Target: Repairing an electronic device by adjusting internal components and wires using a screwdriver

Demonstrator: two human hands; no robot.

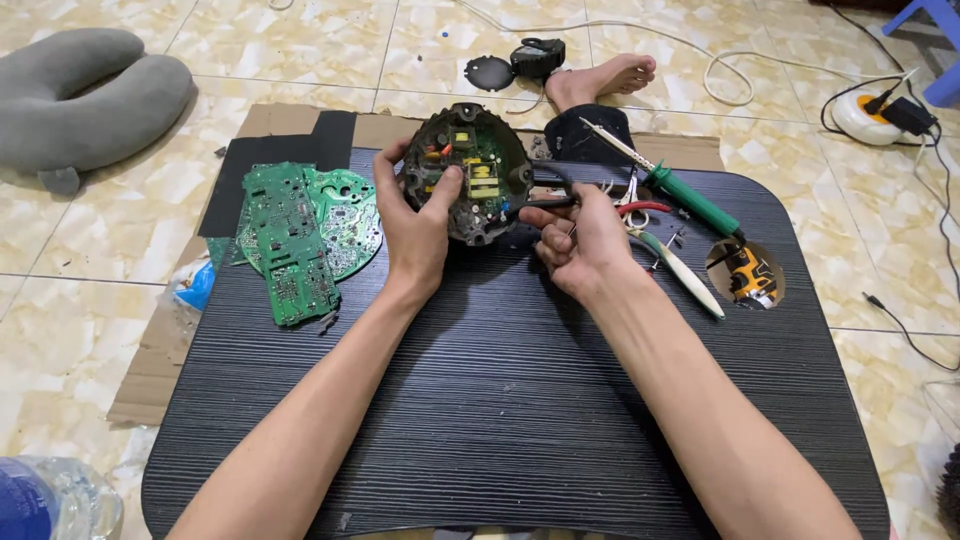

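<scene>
My left hand (413, 222) grips a round black housing (467, 172) tilted up over the dark ribbed tabletop (500, 400); a green circuit board with yellow parts sits inside it. My right hand (582, 240) is closed on a black-handled tool (545, 202) whose tip reaches the housing's lower right edge. A green-handled soldering iron (672, 187) lies just right of that hand, beside a white-handled tool (685, 275) and red-handled pliers (642, 208).
Green circuit boards (300, 235) lie at the table's left edge on cardboard. A round hole in the table (745, 272) shows a yellow-black device. A grey neck pillow (80, 95), a bare foot (600, 80), a power strip with cables (870, 112) and a plastic bottle (45, 500) are on the tiled floor.
</scene>
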